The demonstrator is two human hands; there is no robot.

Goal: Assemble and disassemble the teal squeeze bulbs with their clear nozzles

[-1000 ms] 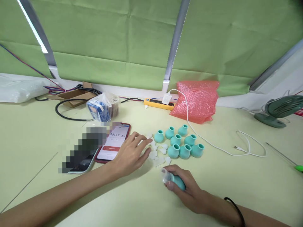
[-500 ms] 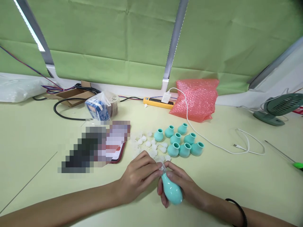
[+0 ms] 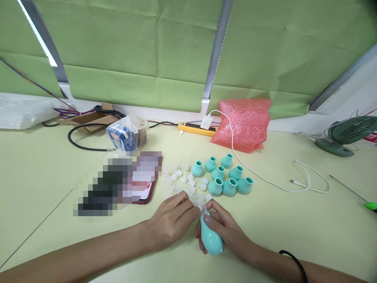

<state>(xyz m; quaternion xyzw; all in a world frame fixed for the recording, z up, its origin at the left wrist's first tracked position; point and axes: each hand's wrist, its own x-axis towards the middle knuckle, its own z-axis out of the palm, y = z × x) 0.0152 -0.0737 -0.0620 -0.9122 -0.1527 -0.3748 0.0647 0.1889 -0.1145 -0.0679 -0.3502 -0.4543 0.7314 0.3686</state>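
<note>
Right hand (image 3: 228,226), one: fingers and thumb wrapped about one teal bulb (image 3: 212,239), glossy, smooth, egg-shaped, round end toward the person. Left hand (image 3: 173,220), one: fingertips drawn into a close pinch at the translucent tip (image 3: 198,201) on the bulb's far end; its thumb is hidden, and I cannot tell whether a smaller part sits beneath the fingers. Black wristband (image 3: 294,260), one, on the right forearm.

Just beyond the grip, slightly right: standing teal bulbs (image 3: 229,188), eight, flared round mouths facing up. Just beyond the grip, slightly left: white pieces (image 3: 191,191), frosted, irregular, some knobbed; overlapping and partly behind the left hand, so not countable.

Left of the grip: phones, two; one red-edged phone (image 3: 146,193), partly masked by coarse blocks, and one dark phone (image 3: 101,184), almost wholly masked.

Far beyond the grip: yellow power strip (image 3: 192,129), one, bearing one white charger (image 3: 206,122); red bubble-wrap parcel (image 3: 244,125), one, dimpled and shiny, overlapping the strip's end.

Well right of the grip: white cable (image 3: 265,182), one, looped; green-handled tool (image 3: 371,206), one, thin metal shaft, handle cut off; green fan (image 3: 352,131), one, slatted, cut off likewise.
</note>
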